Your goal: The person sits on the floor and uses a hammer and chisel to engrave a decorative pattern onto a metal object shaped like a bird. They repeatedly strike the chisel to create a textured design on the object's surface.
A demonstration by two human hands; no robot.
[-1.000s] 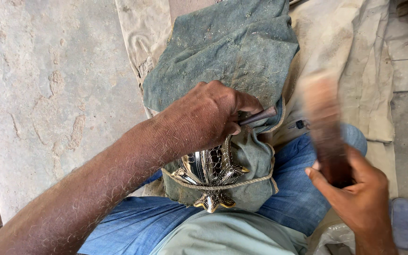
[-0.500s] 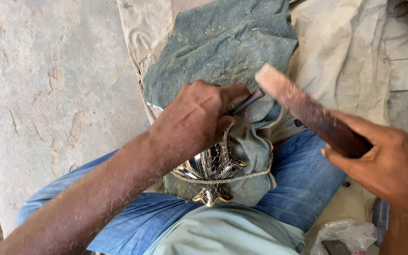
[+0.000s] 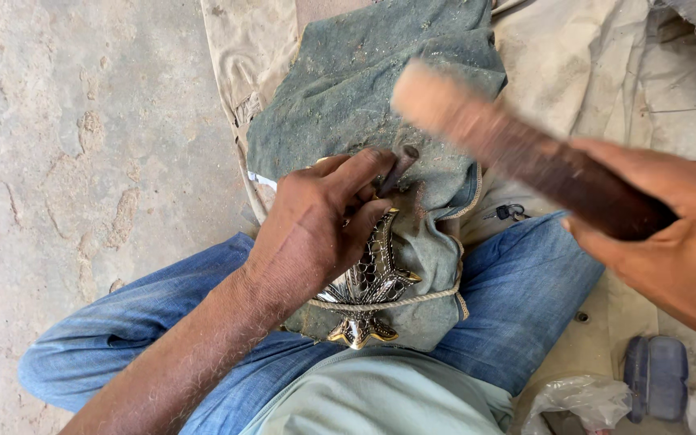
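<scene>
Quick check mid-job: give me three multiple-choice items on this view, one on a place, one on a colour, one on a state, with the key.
1. Where does the metal piece lie?
A. On the stone floor
B. On the cloth over the lap
C. In a plastic bag

2. What colour is the cloth?
A. Grey-green
B. Red
C. White

3. What is the right hand doing?
A. Resting empty
B. Gripping a wooden mallet
C. Pulling the cord

Key: 1 B, the piece sits on the cloth across the jeans, tied with a cord. 2 A, the cloth is dusty grey-green. 3 B, the hand is closed round the mallet, raised above the punch that the left hand holds.
</scene>
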